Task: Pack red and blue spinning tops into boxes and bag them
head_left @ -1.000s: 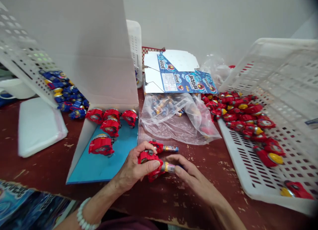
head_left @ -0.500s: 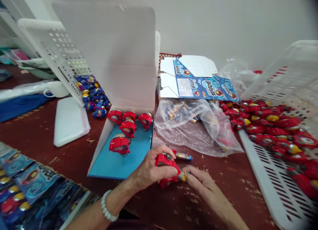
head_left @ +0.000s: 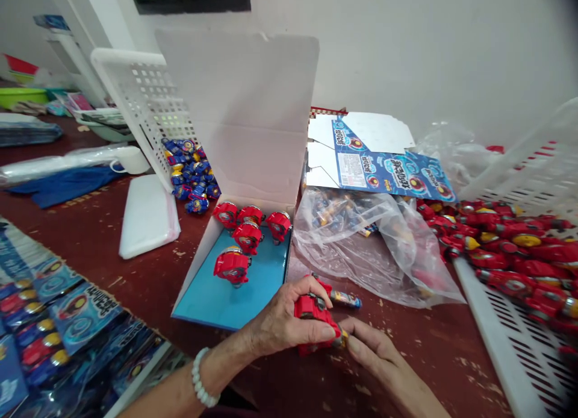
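Note:
My left hand (head_left: 282,324) grips a red toy launcher (head_left: 311,309) low over the dark red table (head_left: 135,285). My right hand (head_left: 372,349) pinches the small gold-and-blue piece (head_left: 339,340) sticking out of the launcher's right end. A second red piece with a blue-and-gold stick (head_left: 344,297) lies just behind my hands. Several finished red launchers (head_left: 244,237) stand on the blue floor of an open white box (head_left: 226,297).
A clear plastic bag (head_left: 370,237) of small parts lies behind. A white basket (head_left: 510,358) of red toys sits at the right, another white basket (head_left: 149,105) with blue toys (head_left: 189,171) at the left. Printed cartons (head_left: 388,171) lie at the back, packaged toys (head_left: 67,321) at the near left.
The view has swung left and up, so everything has shifted right. The gold-and-blue piece has gone deeper into the red launcher, and my right fingers have closed up against it.

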Available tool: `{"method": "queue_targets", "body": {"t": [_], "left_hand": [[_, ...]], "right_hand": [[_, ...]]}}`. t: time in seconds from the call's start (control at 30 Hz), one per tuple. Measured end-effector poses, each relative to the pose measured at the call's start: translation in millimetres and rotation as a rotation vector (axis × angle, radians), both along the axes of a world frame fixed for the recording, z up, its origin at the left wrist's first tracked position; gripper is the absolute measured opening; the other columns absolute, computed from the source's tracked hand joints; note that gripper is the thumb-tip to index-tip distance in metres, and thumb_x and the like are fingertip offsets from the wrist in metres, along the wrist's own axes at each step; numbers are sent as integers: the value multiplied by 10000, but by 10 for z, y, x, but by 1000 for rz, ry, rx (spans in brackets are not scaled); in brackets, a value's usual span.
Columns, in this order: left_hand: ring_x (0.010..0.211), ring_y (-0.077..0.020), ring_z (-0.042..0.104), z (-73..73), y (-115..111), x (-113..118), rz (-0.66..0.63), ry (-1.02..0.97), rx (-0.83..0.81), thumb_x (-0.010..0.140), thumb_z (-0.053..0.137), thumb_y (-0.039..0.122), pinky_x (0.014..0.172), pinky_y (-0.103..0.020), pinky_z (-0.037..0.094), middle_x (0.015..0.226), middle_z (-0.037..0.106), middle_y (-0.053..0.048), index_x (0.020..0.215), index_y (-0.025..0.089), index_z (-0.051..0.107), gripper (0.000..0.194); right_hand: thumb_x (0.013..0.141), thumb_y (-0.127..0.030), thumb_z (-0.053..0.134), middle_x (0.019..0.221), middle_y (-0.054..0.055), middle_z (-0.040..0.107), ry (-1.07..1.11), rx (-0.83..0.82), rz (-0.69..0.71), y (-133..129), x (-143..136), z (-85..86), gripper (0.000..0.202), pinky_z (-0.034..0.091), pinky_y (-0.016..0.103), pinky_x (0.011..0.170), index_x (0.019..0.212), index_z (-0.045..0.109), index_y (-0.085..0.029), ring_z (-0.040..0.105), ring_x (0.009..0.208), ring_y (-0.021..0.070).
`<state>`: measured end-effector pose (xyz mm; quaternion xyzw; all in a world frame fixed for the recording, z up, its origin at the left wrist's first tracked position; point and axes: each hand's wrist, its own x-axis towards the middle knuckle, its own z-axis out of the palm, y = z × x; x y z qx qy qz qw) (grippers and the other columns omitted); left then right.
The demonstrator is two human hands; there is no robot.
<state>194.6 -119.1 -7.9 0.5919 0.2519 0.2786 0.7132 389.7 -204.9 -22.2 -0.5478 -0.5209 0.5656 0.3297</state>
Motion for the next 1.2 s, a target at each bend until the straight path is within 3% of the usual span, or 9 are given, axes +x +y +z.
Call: {"method": "queue_targets", "body": {"t": [0.2, 0.37, 0.47, 0.57, 0.67, 0.77, 0.87, 1.0, 1.2], "left_hand": [[939, -185, 538, -17, -60, 82, 171, 184, 270, 705, 722, 242, 814, -289, 451, 1075, 554, -62, 1079, 183, 535, 422], [1108, -235, 503, -40, -109, 129, 161, 187, 281, 654, 733, 168, 977, -376, 416, 1210, 497, -85, 1233, 205, 455, 643], [1175, -277, 481, -57, -125, 125, 56, 73, 154, 627, 792, 284, 1009, -441, 399, 1313, 443, -133, 1354, 212, 303, 879], [1082, -258, 558, -25, -164, 36, -32, -49, 17, 687, 749, 336, 928, -443, 463, 1245, 497, -141, 1399, 223, 191, 912], [991, -207, 581, 28, -233, -219, 58, 41, 149, 733, 704, 250, 850, -360, 498, 1133, 549, -100, 1338, 236, 334, 710], [918, -163, 581, -11, -291, -653, 187, 251, 556, 836, 594, 176, 821, -299, 477, 1008, 605, -56, 1084, 221, 555, 255], [915, -188, 579, -176, -301, -1146, 423, 514, 953, 849, 581, 148, 832, -336, 457, 935, 632, -53, 1003, 210, 585, 167], [1118, -325, 497, -410, -277, -1604, 693, 831, 1268, 780, 655, 207, 930, -508, 404, 1192, 540, -141, 1054, 188, 596, 281], [1348, -392, 284, -658, -241, -1769, 621, 924, 1203, 823, 624, 328, 1056, -584, 338, 1411, 324, -182, 1195, 173, 546, 410]], "right_hand": [[923, -469, 539, 1232, 87, 578, -335, 293, -14, 79, 107, -155, 371, 439, 426, 984, 1229, 579, -262, 546, 1119, 276], [933, -403, 528, 1400, 127, 436, -448, 550, -56, 82, -39, -296, 660, 443, 462, 1011, 1489, 198, -269, 470, 1247, 286], [952, -406, 463, 1428, 115, 395, -398, 693, 32, 130, -135, -188, 560, 441, 417, 1020, 1467, 295, -262, 433, 1280, 299], [933, -380, 521, 1324, 94, 485, -420, 675, -13, 192, -109, 1, 438, 486, 346, 950, 1350, 447, -273, 505, 1194, 265], [853, -361, 654, 1222, 79, 547, -441, 686, -278, 197, -27, 167, 354, 503, 331, 892, 1164, 520, -257, 551, 1108, 248], [790, -408, 713, 1255, 77, 535, -330, 656, -566, 128, -49, 315, 476, 492, 379, 916, 1186, 493, -263, 545, 1117, 270], [773, -471, 714, 1322, 69, 497, -256, 559, -703, 75, -262, 451, 630, 396, 470, 1028, 1322, 465, -287, 506, 1167, 305], [840, -402, 679, 1313, 63, 499, -168, 628, -568, 194, -763, 470, 511, 380, 473, 1039, 1307, 502, -296, 493, 1178, 287], [918, -283, 597, 1352, 83, 398, -201, 911, -310, 470, -1462, 163, 481, 345, 434, 1072, 1365, 418, -283, 385, 1270, 260]]}}
